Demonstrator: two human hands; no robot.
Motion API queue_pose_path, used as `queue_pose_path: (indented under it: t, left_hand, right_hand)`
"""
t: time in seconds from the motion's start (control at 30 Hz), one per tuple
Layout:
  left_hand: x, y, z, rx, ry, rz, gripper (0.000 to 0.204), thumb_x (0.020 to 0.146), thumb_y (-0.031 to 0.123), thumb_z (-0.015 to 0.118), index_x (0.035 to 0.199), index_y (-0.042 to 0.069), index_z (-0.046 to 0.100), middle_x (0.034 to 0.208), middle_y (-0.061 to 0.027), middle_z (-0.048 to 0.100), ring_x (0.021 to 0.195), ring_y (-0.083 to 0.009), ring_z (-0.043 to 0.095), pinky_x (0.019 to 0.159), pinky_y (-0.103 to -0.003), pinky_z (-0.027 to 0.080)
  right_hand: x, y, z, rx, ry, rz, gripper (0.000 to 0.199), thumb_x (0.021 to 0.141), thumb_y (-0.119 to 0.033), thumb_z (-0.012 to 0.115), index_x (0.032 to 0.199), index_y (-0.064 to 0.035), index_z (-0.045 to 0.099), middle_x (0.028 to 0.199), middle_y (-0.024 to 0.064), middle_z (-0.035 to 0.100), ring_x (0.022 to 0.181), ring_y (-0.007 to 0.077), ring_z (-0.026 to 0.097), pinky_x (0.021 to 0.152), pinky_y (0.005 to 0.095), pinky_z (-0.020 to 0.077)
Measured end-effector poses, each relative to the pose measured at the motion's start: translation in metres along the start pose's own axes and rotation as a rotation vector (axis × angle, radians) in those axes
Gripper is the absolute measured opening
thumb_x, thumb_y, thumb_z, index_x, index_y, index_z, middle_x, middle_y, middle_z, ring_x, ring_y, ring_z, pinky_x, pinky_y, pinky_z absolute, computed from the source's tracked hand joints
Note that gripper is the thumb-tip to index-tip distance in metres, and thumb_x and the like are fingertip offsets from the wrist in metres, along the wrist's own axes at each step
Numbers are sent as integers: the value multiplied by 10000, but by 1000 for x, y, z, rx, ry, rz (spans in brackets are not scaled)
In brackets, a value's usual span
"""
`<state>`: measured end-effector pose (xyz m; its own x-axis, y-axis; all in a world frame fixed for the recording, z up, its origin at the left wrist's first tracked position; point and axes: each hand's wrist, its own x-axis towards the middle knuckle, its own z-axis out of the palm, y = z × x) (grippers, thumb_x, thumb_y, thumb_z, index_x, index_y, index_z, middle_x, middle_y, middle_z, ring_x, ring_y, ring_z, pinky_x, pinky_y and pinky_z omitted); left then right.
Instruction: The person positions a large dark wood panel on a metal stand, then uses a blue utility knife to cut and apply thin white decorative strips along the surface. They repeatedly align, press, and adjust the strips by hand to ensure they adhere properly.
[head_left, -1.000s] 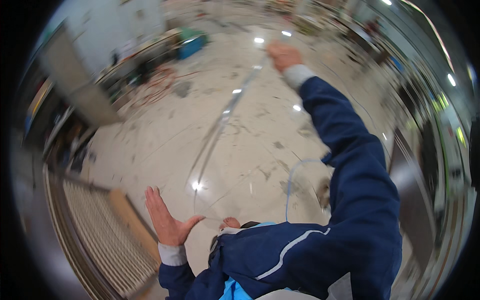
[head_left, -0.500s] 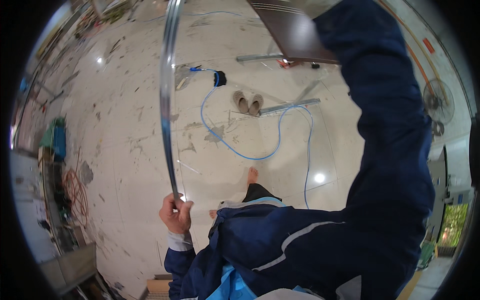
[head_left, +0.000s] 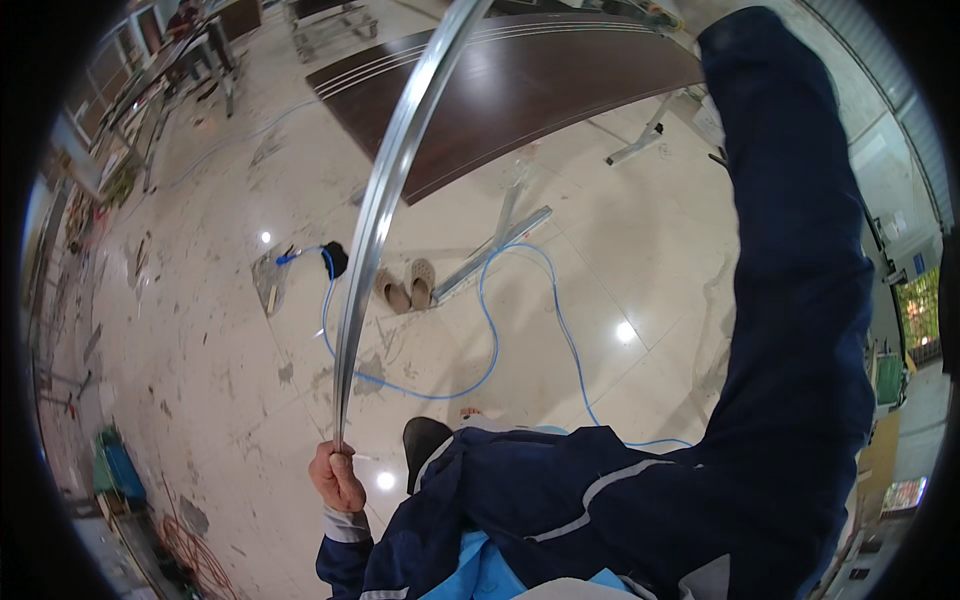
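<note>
My left hand (head_left: 338, 477) is closed round the lower end of a long, shiny metal strip (head_left: 375, 235). The strip rises from my fist, leans to the right and runs out past the top edge of the picture. It crosses in front of the left part of a dark brown panel (head_left: 560, 85) with thin pale lines. My right arm (head_left: 790, 230) is stretched far up on the right side in its dark blue sleeve. The right hand itself does not show, so what it touches is hidden.
The brown panel rests on metal legs (head_left: 640, 145). On the tiled floor lie a thin blue hose (head_left: 490, 340), a pair of clogs (head_left: 407, 287), a metal bar (head_left: 500, 252) and a black bundle (head_left: 335, 259). Coiled orange cable (head_left: 195, 555) is at lower left; a person (head_left: 187, 22) is far off.
The view has turned, bringing much more of the brown panel in. The strip now tilts rightward instead of standing nearly upright. My left hand keeps its hold and appears lower.
</note>
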<state>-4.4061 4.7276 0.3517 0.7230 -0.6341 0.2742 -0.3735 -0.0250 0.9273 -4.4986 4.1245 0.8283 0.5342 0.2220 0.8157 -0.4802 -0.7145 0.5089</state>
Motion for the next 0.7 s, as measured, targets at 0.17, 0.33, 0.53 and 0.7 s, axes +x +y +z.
queue_pose_path:
  t: [0.17, 0.33, 0.53, 0.7]
  left_hand:
    - [87, -15, 15, 155, -39, -14, 415, 1098, 334, 468, 899, 2, 617, 680, -39, 542, 608, -114, 455, 561, -292, 354]
    - [168, -42, 34, 298, -162, -149, 442, 1083, 373, 480, 850, 18, 604, 641, -49, 519, 610, -121, 451, 555, -321, 357]
    - [271, -78, 31, 385, -265, -220, 450, 1069, 389, 497, 820, 25, 587, 625, -41, 505, 614, -119, 436, 552, -333, 353]
    - [366, -87, 34, 476, -293, -172, 457, 1074, 412, 501, 803, 49, 564, 645, -12, 454, 613, -114, 391, 551, -329, 317]
  right_hand:
    - [-115, 32, 124, -28, -23, 153, 210, 985, -148, 521, 1094, -75, 685, 1106, 194, 696, 1011, 401, 657, 872, 520, 523]
    - [-207, 13, 223, 69, -96, 297, 190, 907, -110, 593, 1051, -180, 695, 1187, 82, 656, 1089, 352, 641, 898, 453, 562]
    - [-283, -23, 339, 208, -171, 526, 107, 956, -219, 633, 1014, -130, 643, 1189, 106, 620, 1056, 348, 647, 841, 461, 569]
    - [-344, -33, 402, 381, -396, 726, 95, 980, -192, 627, 1022, -109, 644, 1224, 118, 624, 1014, 378, 660, 832, 490, 559]
